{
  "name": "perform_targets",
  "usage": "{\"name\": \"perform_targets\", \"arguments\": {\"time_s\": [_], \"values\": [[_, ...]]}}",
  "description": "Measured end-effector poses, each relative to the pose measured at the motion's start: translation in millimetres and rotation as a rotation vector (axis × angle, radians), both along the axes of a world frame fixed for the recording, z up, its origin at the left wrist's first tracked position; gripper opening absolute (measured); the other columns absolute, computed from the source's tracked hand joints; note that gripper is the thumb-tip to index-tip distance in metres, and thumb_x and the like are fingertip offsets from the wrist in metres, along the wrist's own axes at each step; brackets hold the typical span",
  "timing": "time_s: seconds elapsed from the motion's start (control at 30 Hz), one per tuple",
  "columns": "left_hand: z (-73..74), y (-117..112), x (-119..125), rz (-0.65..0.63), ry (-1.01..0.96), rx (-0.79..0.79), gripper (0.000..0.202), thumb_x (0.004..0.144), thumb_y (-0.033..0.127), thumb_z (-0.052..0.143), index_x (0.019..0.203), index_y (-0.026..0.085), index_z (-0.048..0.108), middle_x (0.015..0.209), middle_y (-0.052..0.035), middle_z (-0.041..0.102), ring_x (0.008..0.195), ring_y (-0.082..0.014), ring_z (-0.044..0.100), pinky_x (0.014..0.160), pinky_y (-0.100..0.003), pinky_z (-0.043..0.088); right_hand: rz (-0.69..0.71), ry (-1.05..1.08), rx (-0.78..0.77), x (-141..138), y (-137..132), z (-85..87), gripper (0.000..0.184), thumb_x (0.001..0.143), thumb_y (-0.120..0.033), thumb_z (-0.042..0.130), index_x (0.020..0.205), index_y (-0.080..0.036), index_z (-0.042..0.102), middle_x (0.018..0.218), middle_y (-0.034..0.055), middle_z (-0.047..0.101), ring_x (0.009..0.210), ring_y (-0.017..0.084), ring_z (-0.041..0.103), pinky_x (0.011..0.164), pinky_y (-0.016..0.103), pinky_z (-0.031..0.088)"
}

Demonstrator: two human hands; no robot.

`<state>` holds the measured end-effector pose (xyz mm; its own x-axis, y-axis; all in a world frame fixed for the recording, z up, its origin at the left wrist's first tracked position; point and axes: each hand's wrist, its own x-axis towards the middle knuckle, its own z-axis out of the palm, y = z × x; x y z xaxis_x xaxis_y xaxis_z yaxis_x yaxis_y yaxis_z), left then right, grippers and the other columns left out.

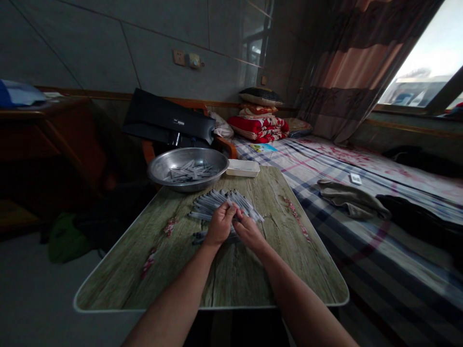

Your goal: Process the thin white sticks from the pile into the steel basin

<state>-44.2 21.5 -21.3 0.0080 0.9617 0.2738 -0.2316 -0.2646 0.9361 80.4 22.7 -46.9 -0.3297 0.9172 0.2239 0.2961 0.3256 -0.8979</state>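
Note:
My left hand [221, 221] and my right hand [249, 230] meet over the middle of the table, fingers pinched close together. Between the fingertips shows a bit of a slim pale pen-like tube, mostly hidden by the fingers. Just beyond them lies a spread pile of translucent pen-like tubes [204, 205] with dark ends. A few more of these tubes lie nearer, partly covered by my left hand and wrist. At the table's far left, a wide steel basin [159, 171] holds many thin, pale pieces. A white plastic tray [243, 172] stands right of the basin.
The wood-patterned table [144, 289] has rounded corners. A bed with a plaid sheet [311, 193] runs along the right, bearing a grey cloth [352, 200] and dark clothing. Behind the basin, a black monitor-like panel [166, 118] leans on a wooden chair. A wooden desk [68, 130] stands left.

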Motion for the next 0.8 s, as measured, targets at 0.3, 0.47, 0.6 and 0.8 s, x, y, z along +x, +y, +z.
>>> {"name": "perform_targets", "arguments": {"time_s": [0.3, 0.47, 0.6, 0.8], "values": [[6.7, 1, -8, -0.078, -0.129, -0.114, 0.046, 0.073, 0.062, 0.077, 0.071, 0.020, 0.060, 0.062, 0.0007, 0.065, 0.076, -0.0208, 0.071, 0.082, -0.034, 0.054, 0.283, 0.427, -0.587, 0, -11, 7.3, 0.028, 0.084, -0.044, 0.062, 0.095, -0.026, 0.044, 0.055, -0.0124, 0.034, 0.041, 0.007, 0.024, 0.041, 0.019, 0.023], [3.2, 3, -10, -0.034, -0.144, -0.116, 0.045, 0.072, 0.060, 0.079, 0.073, 0.019, 0.062, 0.066, -0.0010, 0.067, 0.075, -0.0191, 0.068, 0.070, -0.028, 0.051, 0.435, 0.645, -0.798, 6, -9, 14.9, 0.044, 0.076, -0.049, 0.075, 0.096, -0.027, 0.043, 0.053, -0.0150, 0.029, 0.040, 0.004, 0.012, 0.040, 0.017, 0.009], [-1.9, 7, -10, 0.036, -0.172, -0.146, 0.043, 0.071, 0.058, 0.081, 0.070, 0.018, 0.063, 0.069, -0.0029, 0.068, 0.074, -0.0186, 0.067, 0.062, -0.025, 0.047, 0.389, 0.672, -0.811, 4, -6, 15.4, 0.037, 0.080, -0.051, 0.071, 0.093, -0.021, 0.053, 0.052, -0.0129, 0.030, 0.041, 0.004, 0.013, 0.040, 0.018, 0.007], [-9.7, 6, -7, -0.179, -0.247, -0.224, 0.039, 0.074, 0.053, 0.080, 0.089, 0.018, 0.072, 0.076, -0.0037, 0.071, 0.070, -0.0146, 0.066, 0.068, -0.025, 0.050, 0.387, 0.728, -0.841, 10, -4, 10.2, 0.040, 0.078, -0.053, 0.073, 0.081, -0.021, 0.049, 0.050, -0.0135, 0.025, 0.041, 0.004, 0.012, 0.038, 0.018, 0.009]]}}
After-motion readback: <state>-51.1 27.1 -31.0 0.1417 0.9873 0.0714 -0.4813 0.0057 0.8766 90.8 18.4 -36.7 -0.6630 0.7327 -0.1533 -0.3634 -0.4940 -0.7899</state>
